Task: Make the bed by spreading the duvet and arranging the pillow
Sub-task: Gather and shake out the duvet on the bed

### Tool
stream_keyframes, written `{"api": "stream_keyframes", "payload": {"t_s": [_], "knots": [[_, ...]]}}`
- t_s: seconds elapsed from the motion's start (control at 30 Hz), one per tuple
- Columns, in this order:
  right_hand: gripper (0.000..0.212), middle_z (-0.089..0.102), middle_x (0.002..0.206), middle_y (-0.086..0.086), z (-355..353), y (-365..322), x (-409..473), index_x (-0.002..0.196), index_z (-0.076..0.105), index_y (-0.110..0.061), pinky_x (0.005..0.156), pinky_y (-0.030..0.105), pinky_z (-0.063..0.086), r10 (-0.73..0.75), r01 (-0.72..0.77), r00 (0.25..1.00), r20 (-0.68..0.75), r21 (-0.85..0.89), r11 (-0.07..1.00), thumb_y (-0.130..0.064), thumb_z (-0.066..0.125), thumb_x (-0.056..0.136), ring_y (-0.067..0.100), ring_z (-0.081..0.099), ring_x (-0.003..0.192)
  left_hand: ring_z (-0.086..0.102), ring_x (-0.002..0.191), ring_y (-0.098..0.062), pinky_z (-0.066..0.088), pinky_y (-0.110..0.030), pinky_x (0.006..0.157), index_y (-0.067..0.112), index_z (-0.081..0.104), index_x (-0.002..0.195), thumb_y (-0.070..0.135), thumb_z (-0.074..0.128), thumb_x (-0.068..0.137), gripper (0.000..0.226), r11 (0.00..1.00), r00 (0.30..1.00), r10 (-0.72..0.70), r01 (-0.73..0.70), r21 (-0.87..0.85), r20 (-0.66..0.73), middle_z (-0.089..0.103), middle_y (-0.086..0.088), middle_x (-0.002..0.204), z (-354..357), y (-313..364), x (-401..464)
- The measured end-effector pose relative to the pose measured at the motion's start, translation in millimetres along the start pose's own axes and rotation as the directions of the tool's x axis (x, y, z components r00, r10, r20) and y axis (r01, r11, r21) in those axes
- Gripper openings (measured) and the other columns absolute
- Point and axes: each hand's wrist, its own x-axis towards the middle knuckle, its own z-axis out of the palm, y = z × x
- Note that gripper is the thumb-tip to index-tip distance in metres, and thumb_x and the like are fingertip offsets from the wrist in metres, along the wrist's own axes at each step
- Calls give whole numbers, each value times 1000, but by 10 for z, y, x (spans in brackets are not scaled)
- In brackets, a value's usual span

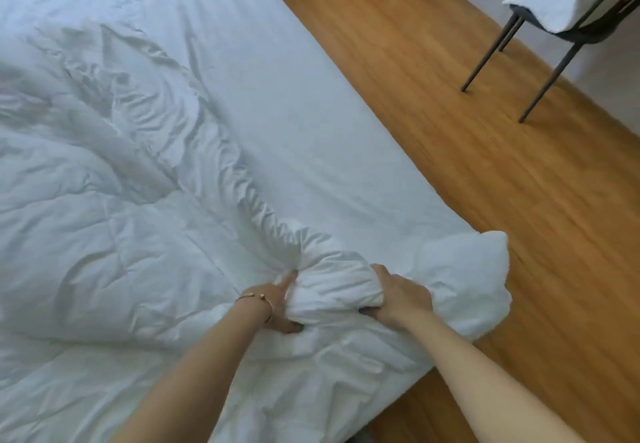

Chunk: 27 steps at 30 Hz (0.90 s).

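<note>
Location: home bedroom. Indicators: bed point(277, 103) with white duvet point(104, 183), wood floor point(450, 131), chair point(554, 20) at 2 o'clock.

- Two forearms come into the head view from the lower edge — both bare, with no sleeve showing anywhere along their visible length.
- The left hand point(280, 307) has a thin bracelet point(254, 299) at the wrist, a slim gold-toned band lying close against it.
- The bracelet carries a small rounded bead or ball end on its upper side; finer detail is too small to make out.
- The right hand point(398, 299) wears nothing on its wrist — no band, no watch.
- No ring can be made out on the fingers that show on either hand.
- The fingertips are mostly hidden, so the nails cannot be told.
</note>
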Motion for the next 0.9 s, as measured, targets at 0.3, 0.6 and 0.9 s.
{"api": "stream_keyframes", "payload": {"t_s": [0.3, 0.6, 0.9], "knots": [[116, 16, 160, -3, -637, 72, 393, 148, -9, -51, 116, 53, 8, 52, -51, 998, 33, -35, 998, -83, 60, 61, 24, 20, 145, 5, 147, -23, 3, -49, 116, 29, 2, 153, 66, 71, 67, 116, 786, 798, 364, 14, 618, -480, 16, 2, 159, -1824, -110, 520], [91, 61, 125, -7, -399, 134, 172, 144, 29, -40, 90, 34, 46, 165, -165, 986, -5, 53, 985, -76, 63, 68, 20, 58, 115, 60, 110, -26, 46, -31, 88, 26, 35, 138, 53, 69, 78, 74, 671, 963, 203, -6, 742, -176, 59, -3, 122, -1435, -90, 552], [58, 51, 125, 6, -1164, 652, 549, 120, 49, -29, 97, 45, 31, 591, -352, 557, -583, 480, 804, -53, 74, 74, 29, 43, 120, 55, 109, -36, 46, -42, 86, 21, 54, 128, 14, 71, 79, 52, 796, 368, 523, 114, 595, -769, 55, -17, 121, -3397, 1385, 390]]}}
